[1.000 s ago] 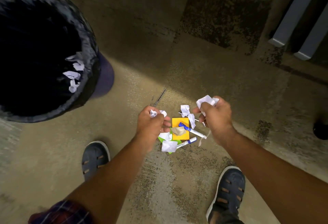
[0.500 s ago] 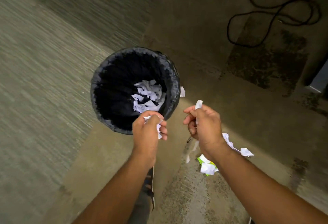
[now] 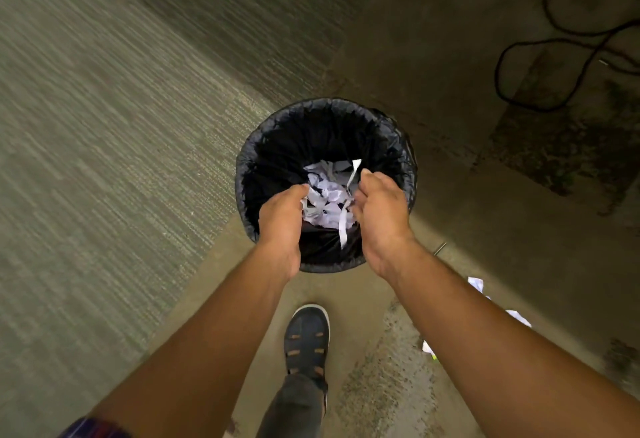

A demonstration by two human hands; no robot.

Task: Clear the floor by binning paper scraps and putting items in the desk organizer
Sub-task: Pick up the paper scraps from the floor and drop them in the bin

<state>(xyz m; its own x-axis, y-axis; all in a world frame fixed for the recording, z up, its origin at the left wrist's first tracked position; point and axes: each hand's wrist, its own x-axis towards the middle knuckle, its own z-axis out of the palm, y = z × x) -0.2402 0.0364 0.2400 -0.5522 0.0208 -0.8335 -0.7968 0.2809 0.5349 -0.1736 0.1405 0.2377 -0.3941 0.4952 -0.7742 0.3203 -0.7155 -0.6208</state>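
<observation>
White crumpled paper scraps (image 3: 327, 200), black-lined bin (image 3: 277, 132)

The bin (image 3: 325, 115) mouth is open between both hands; a paper strip (image 3: 343, 226) hangs there. Floor beside is free, except a cable (image 3: 519, 53).

We have a single view, from a wide-angle camera worn on the head, looking steeply down past both forearms. It faces forward and down onto a round black-lined bin (image 3: 325, 132) near the centre of the frame, close below us. One dark shoe (image 3: 306, 340) shows at the bottom, almost directly under the lens. The floor (image 3: 104, 160) bends outward at the edges. No second view overlaps this one.
</observation>
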